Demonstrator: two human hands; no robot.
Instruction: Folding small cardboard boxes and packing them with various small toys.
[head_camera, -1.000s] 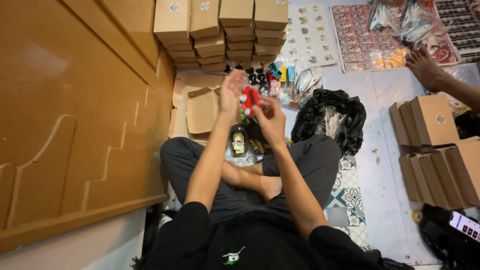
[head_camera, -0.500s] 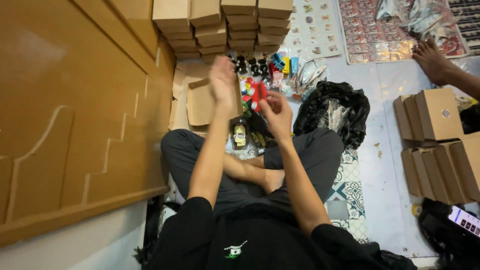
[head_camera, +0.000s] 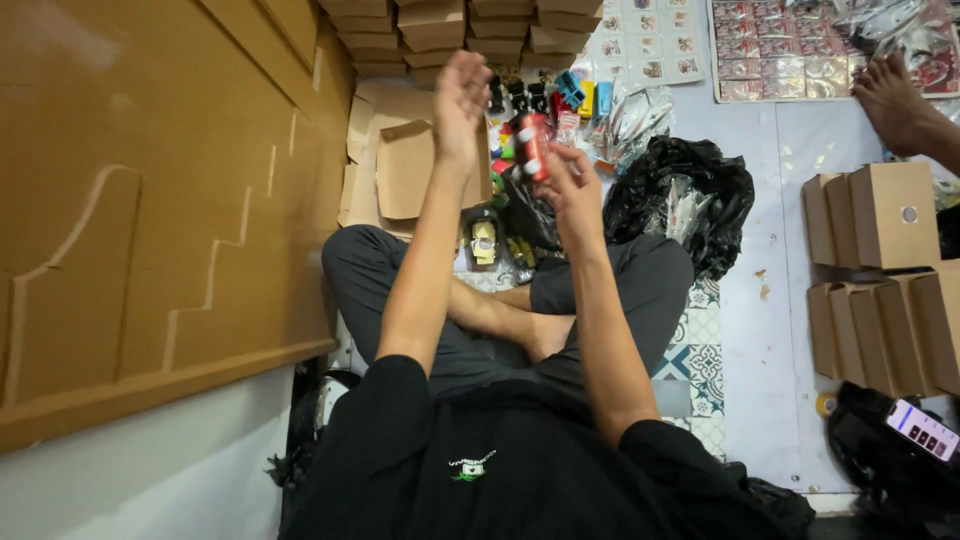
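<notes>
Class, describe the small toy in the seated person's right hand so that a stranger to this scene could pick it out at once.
Find the person sitting cross-legged on the floor beside the big brown cardboard sheets. Their right hand is raised next to the open left hand, and its fingertips pinch a small red toy. It is the only toy held up in the air; the other small toys lie on the floor beyond.

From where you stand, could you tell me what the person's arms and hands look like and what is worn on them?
Both forearms are bare. The left hand and right hand wear no gloves; no rings or watch show. Short black sleeves cover the upper arms, part of a black top.
</notes>
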